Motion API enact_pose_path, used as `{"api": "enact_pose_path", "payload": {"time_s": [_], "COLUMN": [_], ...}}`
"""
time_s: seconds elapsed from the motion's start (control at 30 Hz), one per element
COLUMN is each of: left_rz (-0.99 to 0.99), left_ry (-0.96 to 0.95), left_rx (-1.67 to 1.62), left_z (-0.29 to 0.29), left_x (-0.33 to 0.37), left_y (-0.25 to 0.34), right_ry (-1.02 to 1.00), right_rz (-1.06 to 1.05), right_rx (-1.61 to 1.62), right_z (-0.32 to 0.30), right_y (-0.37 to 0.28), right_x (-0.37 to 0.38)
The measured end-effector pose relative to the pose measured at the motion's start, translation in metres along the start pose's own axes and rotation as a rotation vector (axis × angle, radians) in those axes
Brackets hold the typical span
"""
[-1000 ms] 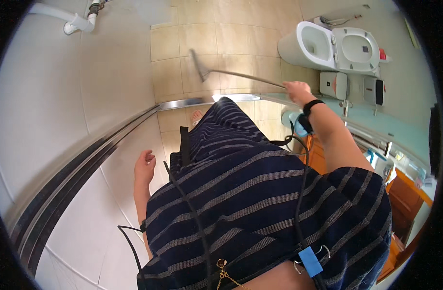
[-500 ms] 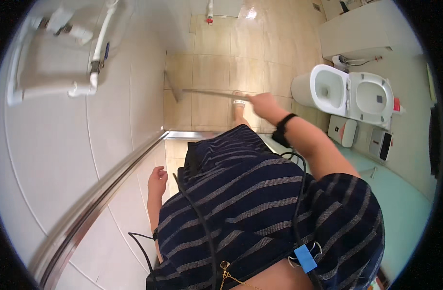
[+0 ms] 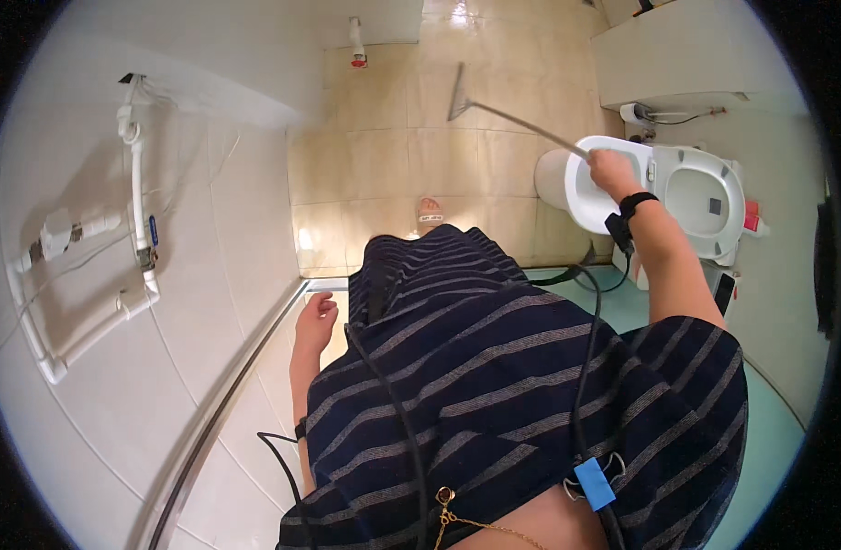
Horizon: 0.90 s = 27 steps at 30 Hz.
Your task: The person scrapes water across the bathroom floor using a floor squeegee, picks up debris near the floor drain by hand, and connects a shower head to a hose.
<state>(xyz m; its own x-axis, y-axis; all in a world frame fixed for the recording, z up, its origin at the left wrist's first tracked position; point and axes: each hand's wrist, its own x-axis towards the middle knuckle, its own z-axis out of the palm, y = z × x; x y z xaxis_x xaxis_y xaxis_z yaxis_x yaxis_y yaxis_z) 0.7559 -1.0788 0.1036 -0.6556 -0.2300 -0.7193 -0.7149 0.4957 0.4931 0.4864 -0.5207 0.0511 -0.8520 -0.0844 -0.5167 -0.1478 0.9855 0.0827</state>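
Note:
My right hand (image 3: pixel 611 172) is closed around the handle of a long-handled floor squeegee (image 3: pixel 521 124), and in this view it overlaps the toilet bowl. The squeegee's narrow head (image 3: pixel 458 93) is over the beige tiles, away from me and left of that hand; whether it touches the floor I cannot tell. My left hand (image 3: pixel 318 318) hangs beside my left hip near the white tiled wall, its fingers loosely bent and holding nothing. A foot in a light sandal (image 3: pixel 430 214) stands on the tiles ahead of me.
To the right is a white toilet (image 3: pixel 581 197) with its lid (image 3: pixel 705 197) raised. White pipes (image 3: pixel 138 183) with a blue-handled valve run along the left wall. A metal threshold strip (image 3: pixel 327 285) crosses the floor by my left hand. Black cables (image 3: pixel 384 390) hang over my striped clothing.
My right hand has swung to the right with the squeegee, and the squeegee's head has gone from near the left wall to the middle of the floor, farther away. The left hand stays at my side.

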Motion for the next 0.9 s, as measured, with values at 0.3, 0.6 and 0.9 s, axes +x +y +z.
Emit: {"api": "enact_pose_path", "payload": {"time_s": [0.3, 0.6, 0.9], "left_rz": [-0.051, 0.048, 0.272], "left_ry": [-0.02, -0.066, -0.172], "left_rx": [0.021, 0.142, 0.385], "left_z": [-0.016, -0.094, -0.135], "left_x": [0.06, 0.167, 0.259], "left_y": [0.018, 0.111, 0.207], "right_ry": [0.015, -0.154, -0.164], "right_rz": [-0.166, 0.009, 0.226], "right_rx": [0.133, 0.14, 0.175], "right_z": [-0.024, -0.064, -0.103], "right_y": [-0.093, -0.111, -0.071], "right_x": [0.049, 0.143, 0.126]}}
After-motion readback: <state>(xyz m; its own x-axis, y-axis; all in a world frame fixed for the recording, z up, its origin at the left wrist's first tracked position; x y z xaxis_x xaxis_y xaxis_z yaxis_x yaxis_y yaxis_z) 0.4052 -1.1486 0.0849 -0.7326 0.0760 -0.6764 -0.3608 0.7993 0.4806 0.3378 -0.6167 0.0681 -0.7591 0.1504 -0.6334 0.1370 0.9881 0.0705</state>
